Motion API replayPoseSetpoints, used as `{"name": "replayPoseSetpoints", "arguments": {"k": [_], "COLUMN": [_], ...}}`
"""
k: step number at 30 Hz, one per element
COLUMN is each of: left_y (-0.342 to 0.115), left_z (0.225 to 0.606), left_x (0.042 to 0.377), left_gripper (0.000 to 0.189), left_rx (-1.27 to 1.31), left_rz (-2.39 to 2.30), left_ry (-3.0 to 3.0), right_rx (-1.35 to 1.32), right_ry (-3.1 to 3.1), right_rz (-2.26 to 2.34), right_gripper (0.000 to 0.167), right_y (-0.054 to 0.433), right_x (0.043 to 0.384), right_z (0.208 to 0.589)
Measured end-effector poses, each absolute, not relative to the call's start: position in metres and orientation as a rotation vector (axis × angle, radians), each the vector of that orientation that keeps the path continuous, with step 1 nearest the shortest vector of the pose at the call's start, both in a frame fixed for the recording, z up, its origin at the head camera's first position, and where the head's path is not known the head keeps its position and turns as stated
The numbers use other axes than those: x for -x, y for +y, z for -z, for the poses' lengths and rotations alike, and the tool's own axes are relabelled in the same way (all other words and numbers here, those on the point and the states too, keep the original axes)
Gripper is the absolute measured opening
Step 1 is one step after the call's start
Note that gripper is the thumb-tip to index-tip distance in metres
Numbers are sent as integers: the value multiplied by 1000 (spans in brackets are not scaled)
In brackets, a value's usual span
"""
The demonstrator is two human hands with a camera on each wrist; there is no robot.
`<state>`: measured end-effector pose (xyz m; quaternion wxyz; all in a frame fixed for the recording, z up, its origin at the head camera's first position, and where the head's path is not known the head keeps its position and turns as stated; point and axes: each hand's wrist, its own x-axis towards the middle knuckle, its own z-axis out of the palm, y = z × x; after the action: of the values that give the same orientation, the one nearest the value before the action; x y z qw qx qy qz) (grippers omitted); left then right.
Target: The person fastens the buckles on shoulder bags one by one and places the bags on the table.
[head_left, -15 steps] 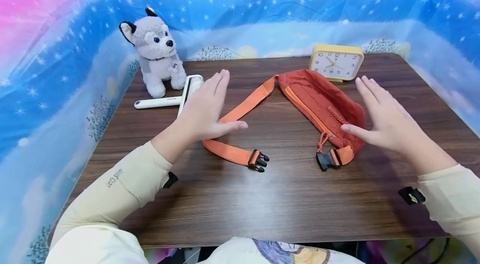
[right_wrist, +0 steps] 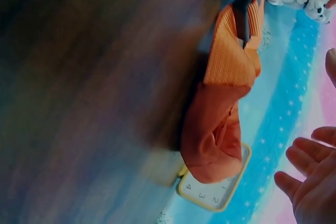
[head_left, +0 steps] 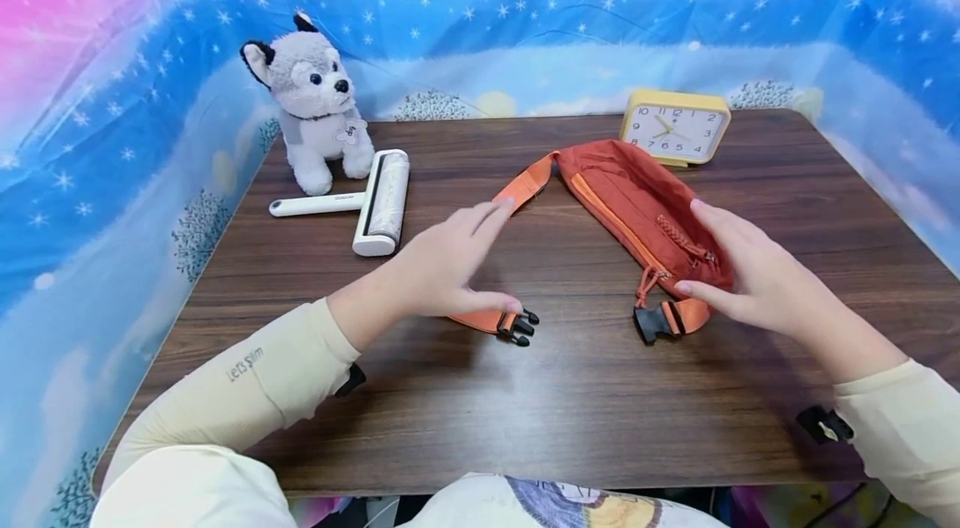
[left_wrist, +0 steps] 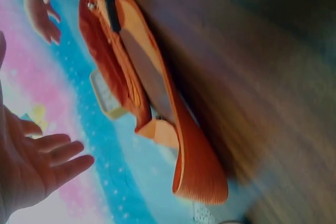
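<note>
A rust-red waist bag (head_left: 637, 211) lies on the table with its orange strap (head_left: 528, 181) spread to the left. The strap ends in a black prong buckle (head_left: 517, 326); its socket half (head_left: 652, 322) is at the bag's near right end. My left hand (head_left: 438, 261) hovers over the strap, fingers extended, hiding part of it. In the left wrist view that hand (left_wrist: 39, 166) holds nothing and is apart from the strap (left_wrist: 202, 166). Beside the bag's right end is my right hand (head_left: 772, 278), fingers extended; the right wrist view shows it (right_wrist: 312, 182) apart from the bag (right_wrist: 210, 135).
A white lint roller (head_left: 382, 203) lies at the left, in front of a grey-and-white plush dog (head_left: 322, 112). A yellow alarm clock (head_left: 678, 127) stands behind the bag. The brown wooden table (head_left: 585, 420) has a patterned cloth (head_left: 525, 53) behind it.
My left hand has moved right and nearer to me, uncovering the lint roller and covering the strap's middle. My right hand has come lower and closer to the bag. The bag has stayed put.
</note>
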<state>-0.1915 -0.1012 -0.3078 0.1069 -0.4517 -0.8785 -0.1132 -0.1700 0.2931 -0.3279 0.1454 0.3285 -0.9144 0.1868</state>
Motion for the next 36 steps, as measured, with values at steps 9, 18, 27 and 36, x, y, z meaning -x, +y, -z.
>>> {"name": "replayPoseSetpoints", "arguments": {"k": [9,18,27,36], "left_y": [-92,-86,-81,-79], "left_z": [319,327,332,333], "left_x": [184,182,184,183], "left_gripper": [109,107,88,72], "left_rx": [1442,1541,1612,1645], "left_rz": [420,370,255,191], "left_ry": [-2852,-2943,-2930,-2962], "right_rx": [-1111,-1247,-1310,-1298], "right_ry": [-2646,-2688,-2725,-2764], "right_rz": [-578,-615,-576,-472], "right_gripper": [85,81,77,59], "right_y": [282,273,274,275], "right_x": [163,156,158,156], "right_z": [335,345,349,349]}}
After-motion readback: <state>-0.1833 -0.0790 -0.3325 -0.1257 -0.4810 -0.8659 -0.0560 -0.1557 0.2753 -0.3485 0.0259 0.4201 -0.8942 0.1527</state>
